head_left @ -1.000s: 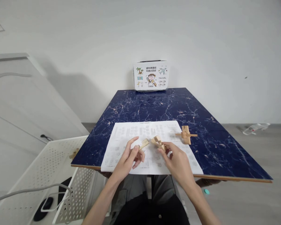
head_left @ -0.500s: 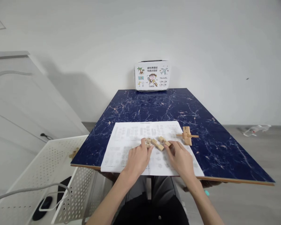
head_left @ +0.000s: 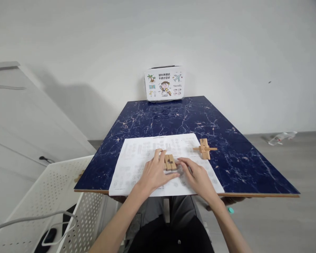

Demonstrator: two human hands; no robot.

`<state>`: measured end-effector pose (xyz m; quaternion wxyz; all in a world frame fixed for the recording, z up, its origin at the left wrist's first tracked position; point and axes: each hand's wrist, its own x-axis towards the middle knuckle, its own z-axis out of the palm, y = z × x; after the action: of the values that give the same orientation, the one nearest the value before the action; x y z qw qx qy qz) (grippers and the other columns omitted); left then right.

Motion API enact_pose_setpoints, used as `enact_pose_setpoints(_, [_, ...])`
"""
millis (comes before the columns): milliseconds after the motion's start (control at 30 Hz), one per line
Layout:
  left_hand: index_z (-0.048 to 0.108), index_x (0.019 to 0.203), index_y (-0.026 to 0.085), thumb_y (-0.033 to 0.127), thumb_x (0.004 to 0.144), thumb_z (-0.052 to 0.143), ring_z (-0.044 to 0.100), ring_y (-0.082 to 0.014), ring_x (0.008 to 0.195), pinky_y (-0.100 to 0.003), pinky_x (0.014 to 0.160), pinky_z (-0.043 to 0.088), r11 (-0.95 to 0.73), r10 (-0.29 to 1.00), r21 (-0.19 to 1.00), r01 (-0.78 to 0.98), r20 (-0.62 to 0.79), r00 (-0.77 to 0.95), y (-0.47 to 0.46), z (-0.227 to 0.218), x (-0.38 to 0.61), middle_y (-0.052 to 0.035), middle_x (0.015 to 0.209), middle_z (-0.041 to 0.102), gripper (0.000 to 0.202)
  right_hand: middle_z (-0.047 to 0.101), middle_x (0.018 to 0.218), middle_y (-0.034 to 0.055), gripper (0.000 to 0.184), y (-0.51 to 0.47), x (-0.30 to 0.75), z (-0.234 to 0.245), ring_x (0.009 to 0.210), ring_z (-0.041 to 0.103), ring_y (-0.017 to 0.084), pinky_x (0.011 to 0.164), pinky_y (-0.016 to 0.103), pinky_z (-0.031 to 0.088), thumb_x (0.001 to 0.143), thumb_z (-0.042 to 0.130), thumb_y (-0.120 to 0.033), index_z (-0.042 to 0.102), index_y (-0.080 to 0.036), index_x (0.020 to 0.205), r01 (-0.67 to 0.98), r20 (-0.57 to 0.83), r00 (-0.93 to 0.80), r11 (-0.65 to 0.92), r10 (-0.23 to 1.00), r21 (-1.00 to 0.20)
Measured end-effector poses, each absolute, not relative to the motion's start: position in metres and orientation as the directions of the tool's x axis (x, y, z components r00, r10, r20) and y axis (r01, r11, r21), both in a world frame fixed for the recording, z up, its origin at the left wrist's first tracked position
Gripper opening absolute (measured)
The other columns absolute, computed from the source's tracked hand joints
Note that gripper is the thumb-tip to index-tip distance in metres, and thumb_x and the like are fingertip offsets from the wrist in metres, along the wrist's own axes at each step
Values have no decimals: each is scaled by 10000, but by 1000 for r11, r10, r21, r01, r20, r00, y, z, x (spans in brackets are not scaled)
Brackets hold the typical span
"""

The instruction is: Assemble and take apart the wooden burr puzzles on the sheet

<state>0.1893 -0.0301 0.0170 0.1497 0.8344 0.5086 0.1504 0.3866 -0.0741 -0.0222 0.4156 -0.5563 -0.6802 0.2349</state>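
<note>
Wooden puzzle pieces (head_left: pixel 170 167) lie side by side on a printed sheet (head_left: pixel 144 182), with a small dark gap in their middle. My left hand (head_left: pixel 155 170) curves round their left side, fingertips at the upper left edge and thumb stretched out below them. From the right, my right hand (head_left: pixel 196 174) has its fingertips at the edge of the pieces, with the fingers bent and apart. Whether the right fingertips press on the wood is hard to see. An assembled wooden puzzle (head_left: pixel 204 149) with a thin crossbar rests by the sheet's upper right edge.
The blue marbled table (head_left: pixel 163 121) carries the sheet near its front edge. At the back, a white printed case (head_left: pixel 165 84) stands against the wall. A white perforated basket (head_left: pixel 81 214) sits at the left, with a cable. Clear plastic (head_left: pixel 281 137) lies on the floor at right.
The wooden pieces, spread apart before, now sit together in a compact block. My left thumb has opened out below them, and my right hand has shifted left. The view has shifted slightly.
</note>
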Motion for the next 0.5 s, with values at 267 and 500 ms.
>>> enact_pose_setpoints(267, [613,1118,216,631,845,685,645,-232,769,-347,691,469,-549,813,423,721,71,577,-2,23,193,-108,1224,572,503,793,1099,95,342,-74,387,-21,858,752,242,807,348,555,1032,442,-422,588,-219,1265,474,252,25,211,967,-855])
enact_pose_setpoints(500, [633,1095,202,703,842,645,638,-231,790,-353,714,481,-381,924,435,816,190,331,21,39,159,-93,1146,580,562,796,1065,113,342,-73,388,-23,715,708,223,706,337,537,1019,447,-430,579,-200,1235,450,240,56,190,969,-873])
